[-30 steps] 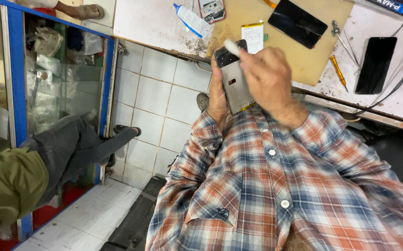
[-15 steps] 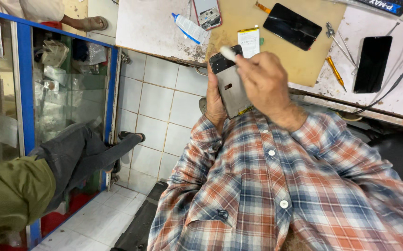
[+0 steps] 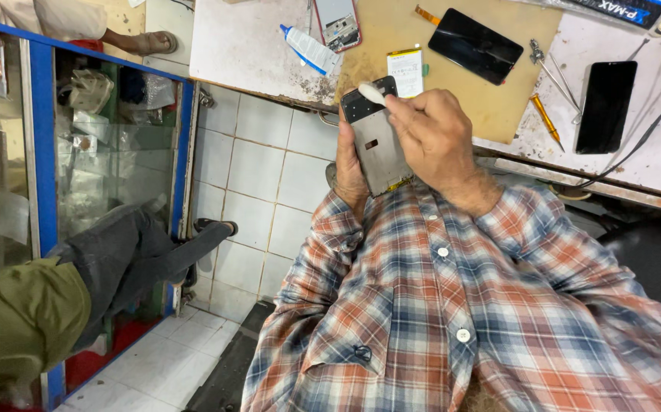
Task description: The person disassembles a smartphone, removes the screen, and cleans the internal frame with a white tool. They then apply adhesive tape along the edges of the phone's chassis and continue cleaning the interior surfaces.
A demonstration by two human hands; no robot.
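One opened phone [image 3: 377, 141] is in hand; on the bench [image 3: 254, 46] lie two dark flat slabs, a black screen [image 3: 475, 46] and a black phone [image 3: 606, 105], plus one more opened phone [image 3: 337, 21]. There is one white glue tube [image 3: 307, 49] with a blue tip, one pale battery [image 3: 406, 71], one orange-handled tool [image 3: 545, 116] and one pair of steel tweezers [image 3: 551, 70].

The held phone is a grey metal frame, flat and rectangular, dark at its top end. The bench is scuffed white with a tan mat [image 3: 391, 30].

The left hand [image 3: 349, 172] is clamped around the phone from behind, at 9 o'clock of it. The right hand [image 3: 435, 137] sits at 3 o'clock, its fingers pinched together on a small white swab [image 3: 371, 93] that touches the phone's top end, at 11 o'clock from the knuckles.
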